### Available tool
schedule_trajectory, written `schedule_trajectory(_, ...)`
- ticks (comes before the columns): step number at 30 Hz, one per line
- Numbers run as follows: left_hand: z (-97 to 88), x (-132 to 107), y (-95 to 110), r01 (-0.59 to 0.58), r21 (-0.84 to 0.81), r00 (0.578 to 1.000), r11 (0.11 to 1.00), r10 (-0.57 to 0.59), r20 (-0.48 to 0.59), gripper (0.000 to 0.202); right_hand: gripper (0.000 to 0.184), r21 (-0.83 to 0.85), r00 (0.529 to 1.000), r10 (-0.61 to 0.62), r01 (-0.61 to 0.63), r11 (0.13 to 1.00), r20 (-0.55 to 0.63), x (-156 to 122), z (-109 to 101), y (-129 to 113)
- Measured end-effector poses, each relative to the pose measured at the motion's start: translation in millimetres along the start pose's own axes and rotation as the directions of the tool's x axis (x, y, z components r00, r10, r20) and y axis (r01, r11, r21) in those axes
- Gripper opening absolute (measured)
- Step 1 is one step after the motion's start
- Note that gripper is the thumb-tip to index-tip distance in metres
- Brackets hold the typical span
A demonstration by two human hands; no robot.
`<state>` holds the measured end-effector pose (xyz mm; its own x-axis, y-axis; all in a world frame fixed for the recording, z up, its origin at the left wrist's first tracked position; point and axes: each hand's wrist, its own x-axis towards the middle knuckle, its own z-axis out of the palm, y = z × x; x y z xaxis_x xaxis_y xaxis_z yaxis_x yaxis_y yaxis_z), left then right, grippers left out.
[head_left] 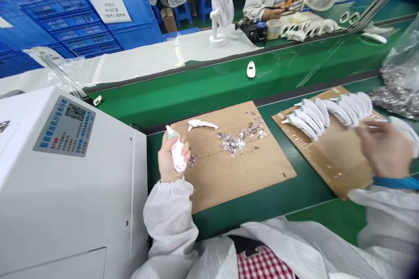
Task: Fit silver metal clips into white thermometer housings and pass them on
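Your left hand [168, 159] has its fingers curled firmly around a white plastic handheld device [177, 150] with a pale green tip, holding it tilted over the near left corner of a cardboard sheet [248, 183]. Silvery metal scraps [237, 141] lie scattered on that sheet. Your right hand [382, 150] is open and holds nothing, its fingers just beside a row of white plastic housings [330, 111] on a second cardboard sheet [330, 161]. Both sheets sit on a green tabletop [262, 213], with a white machine [65, 192] at left. Beyond stand blue crates [42, 22], where a paper sign [109, 8] reads "IR3010".
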<state>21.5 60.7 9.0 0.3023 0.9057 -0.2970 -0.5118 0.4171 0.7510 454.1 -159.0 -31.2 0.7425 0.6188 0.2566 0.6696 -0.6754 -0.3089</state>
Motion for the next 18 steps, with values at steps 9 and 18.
schedule_trajectory(9, 12.9, -18.9, -37.3, 0.167, -0.037, 0.980, 0.985, -0.170, -0.106, 0.017, 0.015, 0.309, 0.738, -0.481, 0.372, 0.875, 0.474, -64.3, 55.5, -147.5)
schedule_trajectory(18, 31.3, -31.3, -61.4, 0.230, 0.058, 0.973, 0.971, -0.229, -0.027, 0.014, 0.023, 0.496, 0.702, -0.371, 0.029, 0.868, 0.608, -56.0, 34.4, -182.2)
